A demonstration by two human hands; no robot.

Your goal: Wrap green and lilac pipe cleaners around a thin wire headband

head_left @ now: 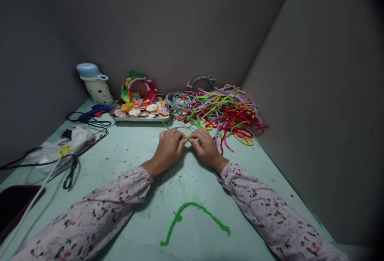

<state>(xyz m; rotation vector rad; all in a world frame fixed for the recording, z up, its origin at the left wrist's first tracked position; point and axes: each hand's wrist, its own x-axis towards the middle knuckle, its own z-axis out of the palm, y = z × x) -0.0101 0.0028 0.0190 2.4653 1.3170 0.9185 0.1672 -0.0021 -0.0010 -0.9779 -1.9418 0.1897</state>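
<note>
My left hand (170,147) and my right hand (206,147) meet over the middle of the table. Between their pinched fingertips is a green pipe cleaner (188,138), and its free end sticks up behind my left hand. A thin grey wire hoop (183,127) curves behind the fingers, and the green piece appears to sit on it; most of the hoop is hidden by my hands. Nearer to me, a bent green pipe cleaner (198,204) with a small knot lies on the table.
At the back stand a tray (141,120) of seashells with wrapped hoops (139,81), coiled wire (180,100) and a heap of colourful pipe cleaners (228,109). To the left are a bottle (95,85), a blue glue gun (96,111), cables, a plastic-wrapped power strip (64,147) and a dark phone-like object (16,205).
</note>
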